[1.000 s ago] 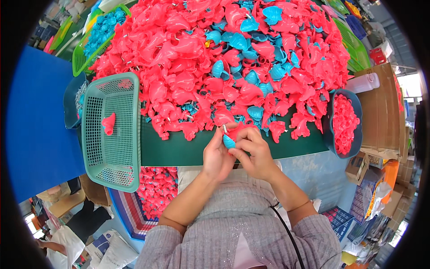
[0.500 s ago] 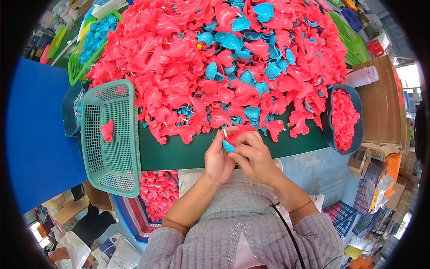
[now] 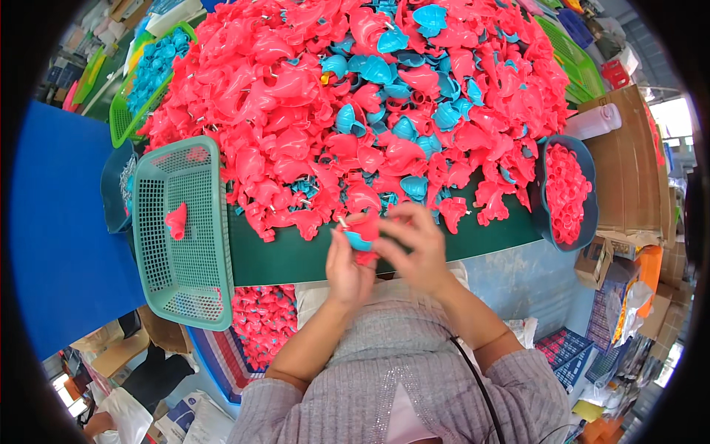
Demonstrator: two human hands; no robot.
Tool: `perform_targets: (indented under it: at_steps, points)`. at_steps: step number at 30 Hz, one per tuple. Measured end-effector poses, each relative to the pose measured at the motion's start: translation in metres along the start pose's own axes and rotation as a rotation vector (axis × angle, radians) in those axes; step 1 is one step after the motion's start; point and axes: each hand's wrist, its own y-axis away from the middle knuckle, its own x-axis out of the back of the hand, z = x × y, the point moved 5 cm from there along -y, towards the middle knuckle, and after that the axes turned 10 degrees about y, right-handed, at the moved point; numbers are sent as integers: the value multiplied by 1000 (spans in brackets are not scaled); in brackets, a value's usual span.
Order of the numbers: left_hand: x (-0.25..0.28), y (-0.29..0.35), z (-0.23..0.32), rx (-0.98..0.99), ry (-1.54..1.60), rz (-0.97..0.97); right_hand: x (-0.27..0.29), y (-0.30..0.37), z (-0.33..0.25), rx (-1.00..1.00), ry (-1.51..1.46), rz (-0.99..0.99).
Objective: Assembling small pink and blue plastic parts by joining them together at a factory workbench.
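Above the near table edge, my left hand (image 3: 349,275) is closed around a pink-and-blue plastic toy part (image 3: 361,240). A curved blue piece sits against its pink shell, and a short pale pin sticks up at its left side. My right hand (image 3: 416,248) is at the part's right side, its fingers smeared by motion; I cannot tell whether they grip it. Just beyond my hands, a large heap of glossy pink plastic parts (image 3: 274,111) mixed with blue cupped pieces (image 3: 377,70) covers the table.
A green mesh basket (image 3: 222,244) on the left holds a single pink part (image 3: 177,220). To the right, a dark tub (image 3: 542,222) contains small pink rings (image 3: 568,192). Near it lie a translucent bottle (image 3: 597,122) and a cardboard sheet (image 3: 629,163). Below the table edge sits a crate of pink parts (image 3: 262,318).
My left hand has moved slightly left with the part, which now stands more upright and shows more pink. My right hand's fingers have shifted and are blurred.
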Motion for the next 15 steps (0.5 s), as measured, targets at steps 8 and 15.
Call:
perform_targets:
  at_steps: [8, 15]
  points:
    - [26, -15, 21, 29, -23, -216, -7, -15, -1, 219, 163, -87]
    - [11, -13, 19, -57, -76, -203, -28, 3, -6, 18, 13, -366]
